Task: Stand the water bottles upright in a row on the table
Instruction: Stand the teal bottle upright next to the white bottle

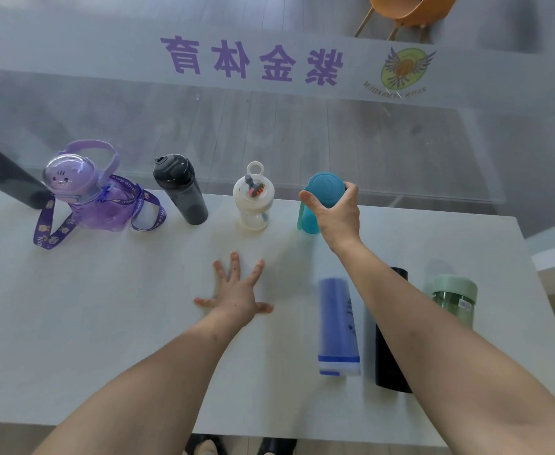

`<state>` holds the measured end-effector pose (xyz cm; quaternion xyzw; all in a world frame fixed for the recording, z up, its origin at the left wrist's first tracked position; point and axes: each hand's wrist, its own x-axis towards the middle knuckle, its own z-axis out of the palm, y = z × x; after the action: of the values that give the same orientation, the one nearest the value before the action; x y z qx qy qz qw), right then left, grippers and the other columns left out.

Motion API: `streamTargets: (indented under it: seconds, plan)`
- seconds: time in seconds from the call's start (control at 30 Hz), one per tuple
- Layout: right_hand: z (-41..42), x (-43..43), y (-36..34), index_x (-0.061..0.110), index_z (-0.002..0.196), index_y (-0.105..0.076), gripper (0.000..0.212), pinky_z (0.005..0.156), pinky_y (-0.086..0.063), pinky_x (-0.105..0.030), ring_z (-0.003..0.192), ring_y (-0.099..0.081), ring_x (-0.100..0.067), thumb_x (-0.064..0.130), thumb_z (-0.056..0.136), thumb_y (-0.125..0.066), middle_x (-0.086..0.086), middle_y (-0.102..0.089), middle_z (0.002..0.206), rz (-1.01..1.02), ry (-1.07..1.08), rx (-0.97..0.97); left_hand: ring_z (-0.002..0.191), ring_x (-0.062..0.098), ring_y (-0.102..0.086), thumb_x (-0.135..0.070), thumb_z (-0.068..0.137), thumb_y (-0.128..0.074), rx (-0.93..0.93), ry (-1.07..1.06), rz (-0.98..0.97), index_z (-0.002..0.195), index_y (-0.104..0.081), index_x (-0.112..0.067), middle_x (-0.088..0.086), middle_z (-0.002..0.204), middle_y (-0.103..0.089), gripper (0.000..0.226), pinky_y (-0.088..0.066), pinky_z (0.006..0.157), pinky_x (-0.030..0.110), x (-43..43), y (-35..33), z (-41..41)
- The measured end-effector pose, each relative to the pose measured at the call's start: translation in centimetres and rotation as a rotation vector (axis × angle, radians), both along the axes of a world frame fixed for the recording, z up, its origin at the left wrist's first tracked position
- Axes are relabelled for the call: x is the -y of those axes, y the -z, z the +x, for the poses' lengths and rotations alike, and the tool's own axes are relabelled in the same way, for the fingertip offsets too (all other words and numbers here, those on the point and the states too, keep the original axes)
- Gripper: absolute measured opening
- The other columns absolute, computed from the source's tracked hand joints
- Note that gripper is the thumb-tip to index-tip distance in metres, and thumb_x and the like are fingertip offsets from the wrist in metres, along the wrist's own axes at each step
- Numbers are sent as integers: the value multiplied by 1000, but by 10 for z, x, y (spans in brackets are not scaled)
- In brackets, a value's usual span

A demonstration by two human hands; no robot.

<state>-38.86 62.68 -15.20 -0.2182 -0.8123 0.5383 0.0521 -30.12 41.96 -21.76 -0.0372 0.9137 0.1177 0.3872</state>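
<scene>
Head view: pale table (105, 323); glass partition (269, 126)

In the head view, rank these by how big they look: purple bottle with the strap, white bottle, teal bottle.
1. Purple bottle, clearly largest.
2. White bottle and teal bottle look alike; the right hand hides part of the teal one, so no ranking.

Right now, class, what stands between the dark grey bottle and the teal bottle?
In the head view, the white bottle stands upright between the dark grey bottle and teal bottle.
</scene>
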Motion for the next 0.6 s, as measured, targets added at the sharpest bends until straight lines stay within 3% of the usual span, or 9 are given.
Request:
streamTargets:
  seconds: [0.1, 0.23, 0.33, 0.43, 0.5, 0.6]
  plan:
    - [2, 1, 0, 20, 141, -37, 97, 103, -54, -45, 118, -59, -23, 65, 70, -85, 0, -54, 129, -10, 4, 2, 149, 32, 39, -61, 82, -77, -1, 0, 7, 151, 15, -66, -10, 161, 43, 115, -15, 101, 91, 1, 2, 0]
    - [24, -4, -5, 21, 158, -19, 118, 117, -41, -44, 141, -45, -23, 67, 71, -83, -4, -44, 154, 34, -18, 57, 149, 32, 39, -61, 82, -77, -2, 1, 11, 151, 14, -67, -11, 161, 42, 114, -15, 100, 91, 2, 3, 0]
    - [66, -16, -8, 26, 150, -37, 82, 110, -47, -40, 129, -53, -15, 55, 85, -78, 3, -55, 141, 93, -68, 26, 149, 33, 38, -62, 82, -76, -10, 13, 8, 150, 16, -67, -10, 161, 43, 114, -15, 99, 92, 3, 6, 0]
    - [121, -30, -4, 26, 130, -59, 41, 105, -50, -36, 118, -58, -10, 38, 94, -73, 9, -62, 126, 309, -268, 48, 149, 33, 38, -62, 82, -75, -18, 15, 6, 150, 16, -67, -10, 161, 43, 114, -14, 99, 92, 4, 7, 0]
    - [155, -33, 3, 22, 127, -63, 36, 107, -45, -30, 120, -58, -16, 33, 94, -72, 6, -62, 125, 491, -392, 111, 149, 34, 38, -62, 83, -76, -24, 13, 7, 150, 15, -66, -10, 162, 42, 114, -14, 99, 92, 4, 7, 1]
    - [192, -29, 10, 19, 138, -57, 50, 114, -36, -31, 135, -46, -24, 37, 94, -71, -3, -52, 144, 664, -520, 289, 151, 33, 35, -61, 85, -74, -43, 30, 9, 152, 10, -65, -10, 164, 37, 108, -15, 100, 91, 7, 5, 5]
